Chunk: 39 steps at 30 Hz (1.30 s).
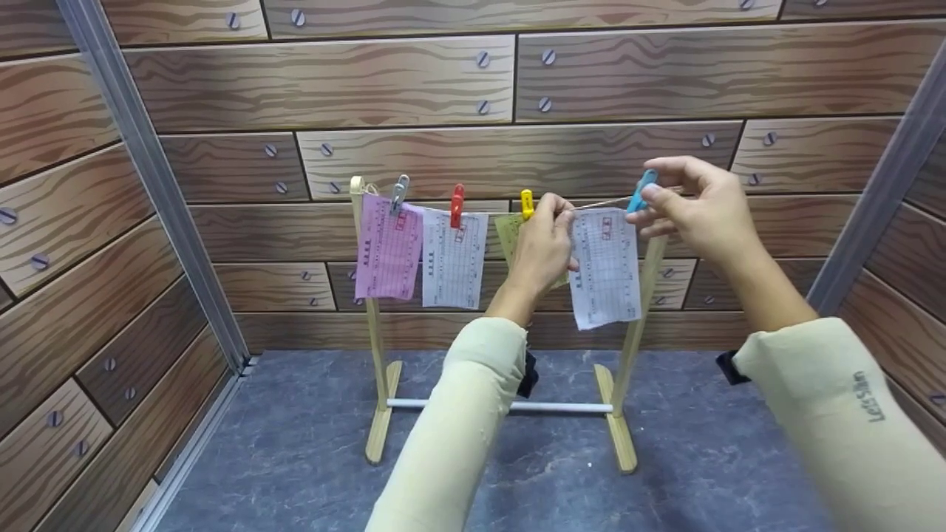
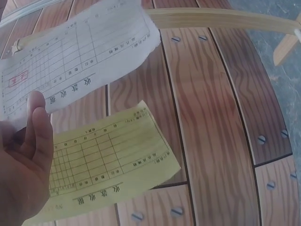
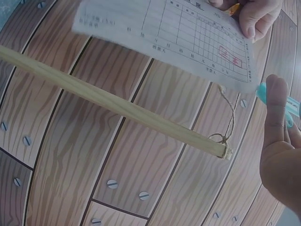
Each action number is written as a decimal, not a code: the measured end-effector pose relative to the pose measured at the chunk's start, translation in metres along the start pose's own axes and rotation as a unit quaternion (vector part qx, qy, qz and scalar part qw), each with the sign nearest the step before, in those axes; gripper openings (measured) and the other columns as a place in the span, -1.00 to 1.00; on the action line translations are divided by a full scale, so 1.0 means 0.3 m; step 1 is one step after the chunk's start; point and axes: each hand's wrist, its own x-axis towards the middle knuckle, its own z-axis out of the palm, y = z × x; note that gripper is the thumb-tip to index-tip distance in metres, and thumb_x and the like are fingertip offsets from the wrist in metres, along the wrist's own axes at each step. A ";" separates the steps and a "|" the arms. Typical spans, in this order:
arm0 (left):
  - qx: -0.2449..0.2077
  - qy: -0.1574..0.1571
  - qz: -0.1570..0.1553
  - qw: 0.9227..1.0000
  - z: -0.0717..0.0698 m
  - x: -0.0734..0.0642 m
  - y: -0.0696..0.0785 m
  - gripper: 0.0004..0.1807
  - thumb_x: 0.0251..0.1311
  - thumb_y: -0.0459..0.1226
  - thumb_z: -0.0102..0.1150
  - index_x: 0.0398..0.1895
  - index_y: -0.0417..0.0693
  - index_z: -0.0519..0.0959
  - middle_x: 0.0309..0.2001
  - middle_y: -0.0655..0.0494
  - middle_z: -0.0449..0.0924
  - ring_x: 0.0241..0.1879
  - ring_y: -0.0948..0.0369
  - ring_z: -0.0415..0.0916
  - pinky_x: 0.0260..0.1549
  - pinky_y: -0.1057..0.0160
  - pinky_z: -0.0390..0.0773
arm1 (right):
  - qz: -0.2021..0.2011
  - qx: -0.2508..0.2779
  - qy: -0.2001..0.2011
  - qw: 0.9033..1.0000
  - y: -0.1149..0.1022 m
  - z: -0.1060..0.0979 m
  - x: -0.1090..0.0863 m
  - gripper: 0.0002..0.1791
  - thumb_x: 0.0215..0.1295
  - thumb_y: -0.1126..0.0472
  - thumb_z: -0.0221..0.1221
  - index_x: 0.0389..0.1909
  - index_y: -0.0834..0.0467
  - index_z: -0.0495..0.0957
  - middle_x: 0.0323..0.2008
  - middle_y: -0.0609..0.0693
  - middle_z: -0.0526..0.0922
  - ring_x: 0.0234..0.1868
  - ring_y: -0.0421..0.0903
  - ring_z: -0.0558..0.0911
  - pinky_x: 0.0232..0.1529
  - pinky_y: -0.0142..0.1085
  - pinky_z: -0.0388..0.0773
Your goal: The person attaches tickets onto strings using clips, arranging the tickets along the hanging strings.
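Note:
In the head view my left hand [image 1: 542, 244] pinches the upper left corner of a white receipt slip [image 1: 606, 277] at the string [image 1: 602, 204]. My right hand [image 1: 709, 210] holds a blue clothespin [image 1: 641, 192] between thumb and fingers, at the slip's upper right corner. The right wrist view shows the clothespin's tip [image 3: 261, 90] by the paper's corner; whether it bites the paper I cannot tell. Partly behind my left hand hangs a yellow receipt slip [image 2: 94, 165], under a yellow clothespin [image 1: 527, 203].
Further left on the string, a grey clothespin [image 1: 400, 193] holds a pink slip [image 1: 388, 255] and a red clothespin [image 1: 457, 207] holds another white slip [image 1: 452, 270]. The wooden stand's right post [image 1: 643, 288] rises behind the work; a white rod [image 1: 562, 407] joins its feet.

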 end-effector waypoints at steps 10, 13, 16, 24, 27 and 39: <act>0.001 -0.031 -0.001 1.000 -0.003 -0.005 -0.002 -0.84 0.61 -0.20 -0.21 -0.20 -0.01 0.33 -0.58 0.18 0.31 -0.76 0.24 0.46 -0.69 0.25 0.56 | 0.031 -0.053 -0.066 0.996 0.012 -0.018 -0.003 -0.74 0.45 0.33 0.18 0.09 0.32 0.53 -0.31 0.09 0.70 -0.44 -0.08 0.74 -0.40 -0.23 0.68; 0.001 -0.036 0.000 0.999 -0.005 -0.004 -0.001 -0.83 0.61 -0.21 -0.21 -0.22 0.00 0.32 -0.57 0.17 0.31 -0.75 0.24 0.45 -0.68 0.24 0.56 | 0.034 -0.091 -0.124 0.987 0.013 -0.026 -0.009 -0.67 0.49 0.26 0.15 0.11 0.42 0.50 -0.24 0.12 0.66 -0.43 -0.09 0.74 -0.40 -0.22 0.69; 0.003 -0.039 0.000 0.999 -0.007 -0.003 0.002 -0.81 0.62 -0.20 -0.22 -0.23 -0.01 0.32 -0.57 0.16 0.32 -0.75 0.23 0.45 -0.68 0.24 0.57 | 0.042 -0.103 -0.162 0.981 0.010 -0.028 -0.013 -0.62 0.51 0.24 0.14 0.11 0.49 0.48 -0.22 0.17 0.63 -0.38 -0.06 0.74 -0.38 -0.21 0.69; 0.039 -0.036 0.000 0.999 -0.014 -0.001 0.004 -0.72 0.62 -0.10 -0.26 -0.21 -0.01 0.39 -0.61 0.12 0.40 -0.76 0.22 0.48 -0.69 0.26 0.52 | 0.052 -0.045 -0.171 0.983 0.001 -0.033 -0.023 -0.66 0.48 0.27 0.17 0.06 0.50 0.52 -0.05 0.14 0.65 -0.20 -0.02 0.74 -0.30 -0.12 0.69; 0.053 -0.026 0.012 0.998 -0.016 0.002 0.004 -0.69 0.62 -0.07 -0.24 -0.24 -0.04 0.40 -0.63 0.13 0.40 -0.77 0.23 0.49 -0.67 0.26 0.51 | 0.056 -0.050 -0.176 0.982 0.003 -0.038 -0.025 -0.67 0.46 0.28 0.19 0.04 0.50 0.54 -0.02 0.14 0.64 -0.17 -0.05 0.73 -0.28 -0.10 0.69; 0.093 0.010 0.055 0.994 -0.024 0.002 -0.006 -0.77 0.55 -0.12 -0.04 -0.18 -0.06 0.51 -0.60 0.18 0.49 -0.72 0.27 0.50 -0.50 0.28 0.47 | 0.106 -0.040 -0.117 0.987 0.025 -0.034 0.003 -0.63 0.44 0.22 0.23 0.04 0.47 0.56 -0.09 0.05 0.61 -0.15 -0.16 0.68 -0.20 -0.19 0.68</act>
